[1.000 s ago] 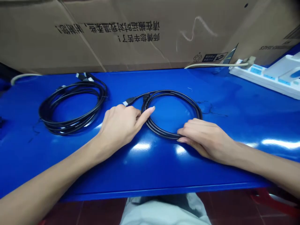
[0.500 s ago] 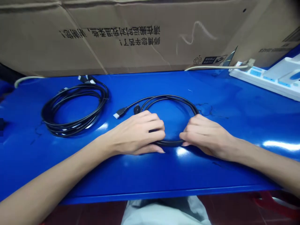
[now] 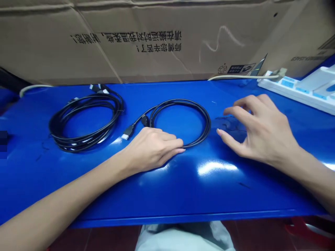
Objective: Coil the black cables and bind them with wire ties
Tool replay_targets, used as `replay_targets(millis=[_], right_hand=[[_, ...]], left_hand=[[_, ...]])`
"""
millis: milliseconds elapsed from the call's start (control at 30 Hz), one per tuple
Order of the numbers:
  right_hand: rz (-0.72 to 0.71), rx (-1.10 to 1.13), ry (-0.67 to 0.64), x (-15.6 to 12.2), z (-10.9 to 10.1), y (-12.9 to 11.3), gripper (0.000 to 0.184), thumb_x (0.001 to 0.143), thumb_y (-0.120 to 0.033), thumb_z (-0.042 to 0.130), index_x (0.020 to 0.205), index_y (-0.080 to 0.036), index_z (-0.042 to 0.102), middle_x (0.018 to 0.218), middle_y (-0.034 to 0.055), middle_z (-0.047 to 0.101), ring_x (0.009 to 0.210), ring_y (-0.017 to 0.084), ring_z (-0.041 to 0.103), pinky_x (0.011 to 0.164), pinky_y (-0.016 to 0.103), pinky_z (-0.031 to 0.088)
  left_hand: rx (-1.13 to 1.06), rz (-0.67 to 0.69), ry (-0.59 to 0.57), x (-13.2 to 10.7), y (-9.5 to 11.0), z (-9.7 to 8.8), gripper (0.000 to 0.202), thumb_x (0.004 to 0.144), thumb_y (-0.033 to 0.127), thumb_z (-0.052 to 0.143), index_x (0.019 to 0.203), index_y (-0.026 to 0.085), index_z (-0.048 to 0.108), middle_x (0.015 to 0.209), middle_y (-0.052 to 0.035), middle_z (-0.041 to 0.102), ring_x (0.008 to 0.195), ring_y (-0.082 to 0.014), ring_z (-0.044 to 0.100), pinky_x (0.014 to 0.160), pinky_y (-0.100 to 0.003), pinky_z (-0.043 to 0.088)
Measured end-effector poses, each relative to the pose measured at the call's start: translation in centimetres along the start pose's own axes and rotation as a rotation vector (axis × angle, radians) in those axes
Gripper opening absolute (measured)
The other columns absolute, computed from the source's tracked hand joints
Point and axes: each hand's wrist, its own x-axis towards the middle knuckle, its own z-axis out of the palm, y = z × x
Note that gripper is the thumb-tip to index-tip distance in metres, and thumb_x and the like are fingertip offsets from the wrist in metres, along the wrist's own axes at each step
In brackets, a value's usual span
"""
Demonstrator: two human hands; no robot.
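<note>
A cardboard box [image 3: 157, 68] with upside-down printing [image 3: 171, 36] stood along the back of the blue table [image 3: 157, 198]. At the right lay a white power strip [image 3: 306, 93], a pale cord [image 3: 240, 76] reaching its left end.

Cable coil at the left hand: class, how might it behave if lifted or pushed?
The coil probably flexes springily, given its round curves. Its protruding white-tipped connector may dangle. Pushed, the coil might slide on the glossy table.

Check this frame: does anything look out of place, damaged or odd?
Yes: the printing on the cardboard box is upside down, so it appears inverted. Dark wispy marks near the right hand stand out on the blue table; scratches or threads, I cannot tell.
</note>
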Motion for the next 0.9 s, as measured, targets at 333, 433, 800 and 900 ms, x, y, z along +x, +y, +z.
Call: replay_targets(millis=[333,433,800,900], right_hand=[[0.068,-0.132,-0.297,-1.7,2.6,-0.6,0.049,0.095,-0.012,0.038,0.142,0.0,0.042,0.139,0.0301,0.047,0.125,0.04,0.052,0.094,0.048,0.051],[0.022,-0.143,-0.297,-1.6,1.5,-1.5,0.045,0.093,-0.007,0.036,0.136,-0.006,0.051,0.136,0.0229,0.053,0.12,0.035,0.056,0.086,0.042,0.054],[-0.099,0.079,-0.049,-1.6,1.0,-2.1,0.026,0.097,-0.016,0.046,0.117,-0.017,0.062,0.089,0.0041,0.07,0.069,0.015,0.064,0.054,0.024,0.041],[-0.069,0.166,-0.007,-1.5,1.3,-2.2,0.019,0.099,-0.025,0.048,0.111,-0.019,0.062,0.084,0.0013,0.07,0.066,0.013,0.065,0.055,0.023,0.041]], left_hand=[[0.098,-0.094,0.025,0.2,0.6,0.2,0.034,0.101,0.039,0.035,0.081,0.019,0.053,0.069,0.0005,0.058,0.056,-0.0125,0.046,0.059,-0.027,0.026],[0.144,-0.094,0.002,0.3,0.6,0.1,0.034,0.102,0.039,0.033,0.082,0.019,0.052,0.07,0.0017,0.058,0.058,-0.013,0.049,0.059,-0.027,0.03],[0.196,-0.079,-0.075,0.7,1.1,-0.5,0.036,0.101,0.046,0.032,0.086,0.019,0.05,0.075,0.0019,0.062,0.058,-0.0154,0.054,0.057,-0.028,0.033],[0.18,-0.088,-0.067,0.6,1.3,-0.5,0.036,0.102,0.044,0.029,0.085,0.019,0.05,0.073,0.0021,0.062,0.055,-0.015,0.052,0.058,-0.029,0.034]])
